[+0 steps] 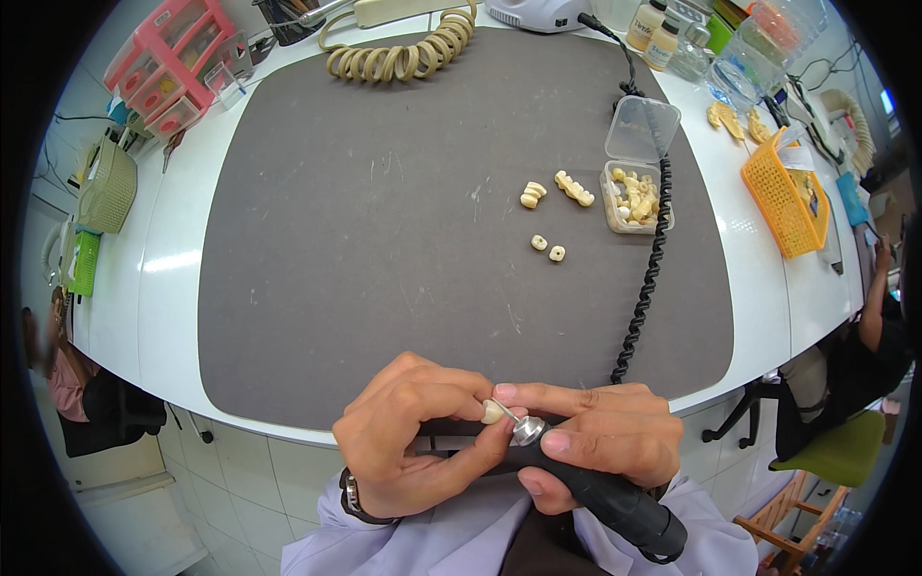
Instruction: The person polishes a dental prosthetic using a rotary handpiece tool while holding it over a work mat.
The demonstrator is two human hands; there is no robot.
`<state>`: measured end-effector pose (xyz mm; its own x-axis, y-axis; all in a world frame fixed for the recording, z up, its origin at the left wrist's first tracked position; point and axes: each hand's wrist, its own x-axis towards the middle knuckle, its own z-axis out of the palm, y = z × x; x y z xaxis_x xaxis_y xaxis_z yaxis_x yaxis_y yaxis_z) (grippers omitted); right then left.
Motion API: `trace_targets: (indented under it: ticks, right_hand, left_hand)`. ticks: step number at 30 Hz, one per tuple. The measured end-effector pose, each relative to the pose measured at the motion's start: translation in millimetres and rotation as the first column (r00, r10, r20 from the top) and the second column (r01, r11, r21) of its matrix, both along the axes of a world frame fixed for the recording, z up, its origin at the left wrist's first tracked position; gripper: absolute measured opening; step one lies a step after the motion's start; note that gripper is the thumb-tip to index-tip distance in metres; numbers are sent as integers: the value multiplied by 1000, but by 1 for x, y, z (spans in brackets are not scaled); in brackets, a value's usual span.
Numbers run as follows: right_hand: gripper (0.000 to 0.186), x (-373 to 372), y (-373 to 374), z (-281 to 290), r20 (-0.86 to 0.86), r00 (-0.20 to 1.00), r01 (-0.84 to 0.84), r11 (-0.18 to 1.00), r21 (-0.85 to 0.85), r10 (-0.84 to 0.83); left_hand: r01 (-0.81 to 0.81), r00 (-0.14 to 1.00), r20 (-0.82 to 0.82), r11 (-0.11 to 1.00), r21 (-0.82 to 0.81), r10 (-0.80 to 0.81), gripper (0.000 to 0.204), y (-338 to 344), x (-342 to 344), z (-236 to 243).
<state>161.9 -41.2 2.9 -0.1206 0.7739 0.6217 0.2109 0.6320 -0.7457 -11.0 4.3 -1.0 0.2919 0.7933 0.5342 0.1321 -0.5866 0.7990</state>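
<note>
My left hand [413,437] pinches a small cream tooth crown [492,412] between thumb and fingers, just off the near edge of the table. My right hand [600,437] grips a black rotary handpiece [615,499] with a silver chuck, and its thin bit touches the crown. A coiled black cord [645,288] runs from the handpiece up the dark grey mat [384,240]. Further up the mat lie loose cream tooth pieces [547,248], two small bridges [573,188] and a clear open box [634,197] filled with more teeth.
A coiled beige hose [403,58] lies at the back. A pink drawer organiser [168,62] and green baskets [106,192] stand left. An orange basket [783,197], small bottles [653,34] and plastic containers sit right. Other people sit at both sides of the white table [168,288].
</note>
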Motion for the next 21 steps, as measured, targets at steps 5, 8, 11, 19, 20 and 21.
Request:
trace_targets:
  ticks: [5,8,11,19,20,21]
  right_hand:
    - [47,0,0,1,1,1000,-5,1000,-9,5]
    - [47,0,0,0,0,1000,-4,1000,-11,4]
    - [47,0,0,-1,2,1000,0,1000,-15,0]
    - [48,-1,0,-2,-15,1000,5,1000,-4,-5]
    - [48,-1,0,-2,-15,1000,6,1000,-5,-6]
    - [48,-1,0,-2,-16,1000,6,1000,-8,-6]
  left_hand:
    - [1,1000,-2,1000,5,-1,26,0,0,0]
    - [4,1000,-4,1000,5,-4,27,0,0,-1]
    - [9,1000,-13,1000,5,-9,27,0,-1,-1]
    - [10,1000,-16,1000,14,-10,28,0,-1,0]
    - [11,1000,-15,1000,13,-10,28,1,-1,0]
    - [10,1000,-15,1000,11,-10,28,0,-1,0]
